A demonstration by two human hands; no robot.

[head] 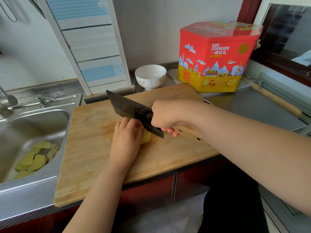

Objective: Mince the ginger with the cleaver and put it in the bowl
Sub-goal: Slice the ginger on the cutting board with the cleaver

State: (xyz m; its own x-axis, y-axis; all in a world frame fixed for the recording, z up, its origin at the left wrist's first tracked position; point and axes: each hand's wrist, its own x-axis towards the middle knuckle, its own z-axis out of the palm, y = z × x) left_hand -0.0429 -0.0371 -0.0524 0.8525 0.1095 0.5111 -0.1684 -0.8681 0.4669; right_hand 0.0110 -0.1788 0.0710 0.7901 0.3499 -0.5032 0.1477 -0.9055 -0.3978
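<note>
Pinning the ginger [146, 136] under your curled left hand [127, 137], your right hand [165, 115] grips the cleaver [134, 111] against it.

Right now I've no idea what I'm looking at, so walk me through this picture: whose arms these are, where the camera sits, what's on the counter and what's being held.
There is one picture, taken by a camera worn on a person's head, looking forward and down. The two bare arms are that person's own.

The right hand grips the wooden handle of a dark cleaver, its blade angled over a wooden cutting board. The left hand holds down a yellowish piece of ginger right beside the blade; most of the ginger is hidden under the fingers.

Behind the board stands an empty white bowl, and to its right a red and yellow cookie tin. On the left is a steel sink with pale yellow slices lying in it.
</note>
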